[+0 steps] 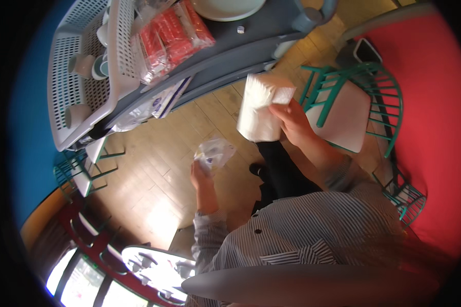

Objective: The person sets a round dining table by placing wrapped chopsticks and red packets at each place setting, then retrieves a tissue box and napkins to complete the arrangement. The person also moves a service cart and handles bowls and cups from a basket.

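Observation:
My right hand (pixel 292 119) grips a thick stack of white paper napkins (pixel 259 111), thumb pressed on its near side. Lower and to the left, my left hand (pixel 203 174) holds a crumpled clear plastic wrapper (pixel 215 153) that bears some print. Both hands are in the air over the floor, in front of a grey cart (pixel 230 63). On the cart's top lie red packets in clear plastic (pixel 173 34), beside a white perforated basket (pixel 123 57) with several cups (pixel 78 115) in it.
A white plate (pixel 230 7) sits on the cart's far side. Plastic-wrapped packs (pixel 171 98) lie on its lower shelf. A green chair with a pale seat (pixel 340 111) stands close to my right arm. More chairs (pixel 86 172) are at left, and a round table (pixel 157 268) is at lower left.

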